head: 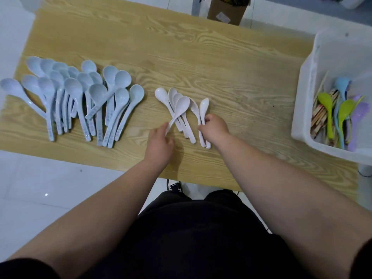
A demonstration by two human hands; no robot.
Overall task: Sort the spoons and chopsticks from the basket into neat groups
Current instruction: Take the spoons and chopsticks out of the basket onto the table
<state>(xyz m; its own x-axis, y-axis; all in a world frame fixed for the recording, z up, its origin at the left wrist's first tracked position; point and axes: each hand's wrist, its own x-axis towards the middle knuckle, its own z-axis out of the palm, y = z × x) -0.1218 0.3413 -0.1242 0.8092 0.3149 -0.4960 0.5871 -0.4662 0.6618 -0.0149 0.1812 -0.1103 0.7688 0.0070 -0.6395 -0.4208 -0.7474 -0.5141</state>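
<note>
Several pale blue spoons lie fanned out on the left of the wooden table. At the table's middle lies a small group of white spoons. My left hand pinches the handle end of one white spoon that crosses over the others. My right hand grips the handles of two white spoons at the group's right side. The white basket at the right edge holds green, blue and purple spoons and wooden chopsticks.
A brown cardboard box stands on the floor beyond the table's far edge. White tiled floor surrounds the table. Bare wood stretches between the white spoons and the basket, and across the far half of the table.
</note>
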